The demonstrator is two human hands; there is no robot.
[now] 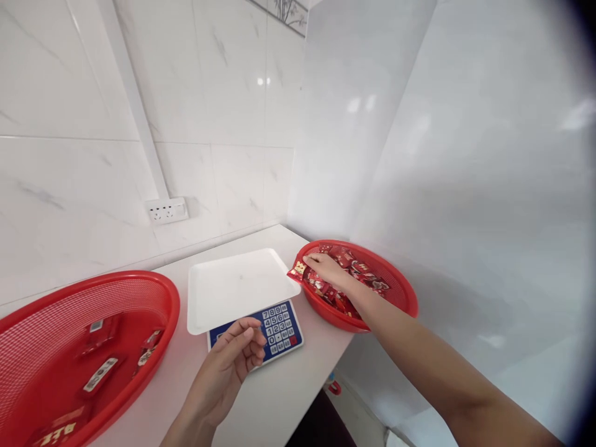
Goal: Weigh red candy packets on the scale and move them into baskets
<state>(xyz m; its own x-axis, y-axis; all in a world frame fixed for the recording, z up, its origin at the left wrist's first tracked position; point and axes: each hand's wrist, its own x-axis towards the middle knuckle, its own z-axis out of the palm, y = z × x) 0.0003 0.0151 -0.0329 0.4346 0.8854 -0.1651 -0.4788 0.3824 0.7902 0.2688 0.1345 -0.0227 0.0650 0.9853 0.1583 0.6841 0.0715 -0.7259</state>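
My right hand [326, 267] pinches a small red packet with gold print [297, 270] at the left rim of the right red basket [405, 292]. Several similar red packets [344, 256] lie inside that basket, partly covered by my right forearm. Loosely curled and with nothing visible in it, my left hand [235, 354] hovers in front of the digital scale [282, 329], hiding part of its blue panel. The scale carries a white tray [237, 285] with a bare top.
A larger red mesh basket [170, 298] stands at the left with several red packets [100, 375] in it. Both baskets and the scale rest on a white table [274, 403]. Behind are a tiled wall and a wall socket [166, 211]; a grey-white panel borders the right side.
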